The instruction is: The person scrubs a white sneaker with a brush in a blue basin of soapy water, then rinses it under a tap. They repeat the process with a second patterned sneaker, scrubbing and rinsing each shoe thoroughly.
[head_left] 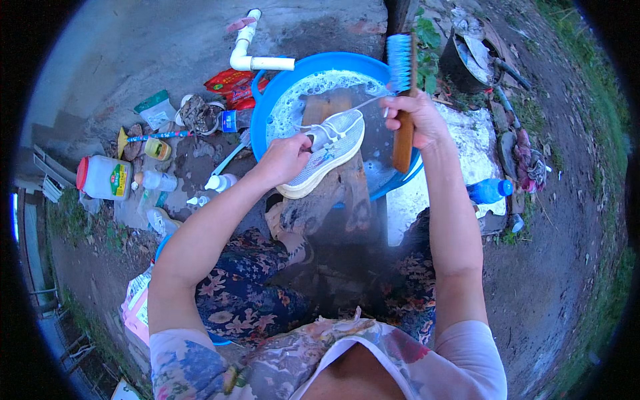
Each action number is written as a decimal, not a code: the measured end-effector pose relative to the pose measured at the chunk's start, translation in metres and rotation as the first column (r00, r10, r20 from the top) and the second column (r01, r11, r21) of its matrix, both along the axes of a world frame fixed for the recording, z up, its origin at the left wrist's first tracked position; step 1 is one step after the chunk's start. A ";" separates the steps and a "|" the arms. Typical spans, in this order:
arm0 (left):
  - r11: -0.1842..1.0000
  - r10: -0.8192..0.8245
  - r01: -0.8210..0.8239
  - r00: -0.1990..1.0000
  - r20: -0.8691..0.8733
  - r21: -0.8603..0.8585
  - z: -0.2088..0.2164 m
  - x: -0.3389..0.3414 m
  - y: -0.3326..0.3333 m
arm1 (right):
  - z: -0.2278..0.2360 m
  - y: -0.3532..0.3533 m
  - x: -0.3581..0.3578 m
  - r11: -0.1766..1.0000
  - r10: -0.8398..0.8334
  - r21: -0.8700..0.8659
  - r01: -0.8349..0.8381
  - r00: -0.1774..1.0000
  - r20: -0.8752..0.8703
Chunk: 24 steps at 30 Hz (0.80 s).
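Observation:
A pale grey sneaker (325, 158) with a cream sole lies tilted on a wooden washboard (333, 207) that leans out of a blue basin (264, 110) of sudsy water. My left hand (287, 160) is closed on the sneaker's opening, some fingers hidden inside it. Raised over the basin's right side, my right hand (423, 120) grips a wooden scrub brush (403, 150) with light blue bristles pointing left. Between its thumb and finger runs a white shoelace (371, 103), pulled taut from the sneaker.
A white pipe (270, 63) juts over the basin. Leftward stand a red-lidded jar (105, 177), a white bottle (221, 182), a long-handled brush (233, 152) and another shoe (162, 221). A blue bottle (489, 191) lies right, below a dark bucket (469, 61).

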<state>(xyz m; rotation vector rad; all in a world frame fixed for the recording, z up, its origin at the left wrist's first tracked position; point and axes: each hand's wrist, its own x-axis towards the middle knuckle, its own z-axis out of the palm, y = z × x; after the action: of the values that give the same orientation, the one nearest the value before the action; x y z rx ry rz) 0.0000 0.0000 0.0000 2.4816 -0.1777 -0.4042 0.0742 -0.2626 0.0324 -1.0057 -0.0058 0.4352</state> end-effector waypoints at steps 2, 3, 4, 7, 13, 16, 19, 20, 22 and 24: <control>1.000 -0.004 0.004 0.997 0.071 -0.002 -0.009 0.006 -0.003 | 0.001 -0.008 0.003 0.997 -0.076 -0.007 0.076 0.997 0.023; 0.994 0.055 -0.048 0.996 0.068 -0.097 -0.022 0.001 -0.007 | 0.001 -0.007 -0.004 0.993 -0.069 -0.094 0.067 0.998 -0.015; 0.982 0.105 -0.091 0.991 0.078 -0.166 -0.031 0.004 -0.006 | -0.001 0.001 -0.009 0.986 -0.070 -0.154 0.064 0.997 -0.040; 0.936 0.211 -0.201 0.977 0.004 -0.287 -0.027 0.005 -0.017 | -0.024 0.023 -0.014 0.954 -0.037 -0.300 -0.006 0.990 -0.136; 0.908 0.306 -0.305 0.951 -0.043 -0.287 -0.029 0.014 -0.026 | -0.048 0.055 -0.016 0.947 0.051 -0.304 -0.108 0.980 -0.190; 0.718 0.444 -0.491 0.869 -0.218 -0.493 -0.034 0.022 -0.027 | -0.051 0.060 -0.016 0.953 0.037 -0.287 -0.099 0.976 -0.214; 0.408 0.477 -0.604 0.780 -0.405 -0.684 -0.025 0.021 -0.039 | -0.051 0.058 -0.016 0.956 -0.004 -0.287 -0.065 0.972 -0.234; 0.295 0.463 -0.616 0.761 -0.455 -0.730 -0.022 0.019 -0.042 | -0.053 0.056 -0.015 0.957 -0.010 -0.283 -0.060 0.971 -0.241; 0.369 0.448 -0.549 0.812 -0.374 -0.750 -0.021 0.017 -0.042 | -0.057 0.054 -0.013 0.960 -0.028 -0.277 -0.041 0.970 -0.241; 0.484 0.398 -0.433 0.883 -0.249 -0.761 -0.019 0.013 -0.043 | -0.060 0.054 -0.013 0.962 -0.053 -0.271 -0.012 0.971 -0.231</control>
<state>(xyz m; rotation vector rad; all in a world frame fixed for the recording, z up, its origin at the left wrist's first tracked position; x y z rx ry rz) 0.0132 -0.0432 -0.0187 1.5110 0.2341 -0.1019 0.0616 -0.2090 -0.0273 -1.2163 0.2862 0.5446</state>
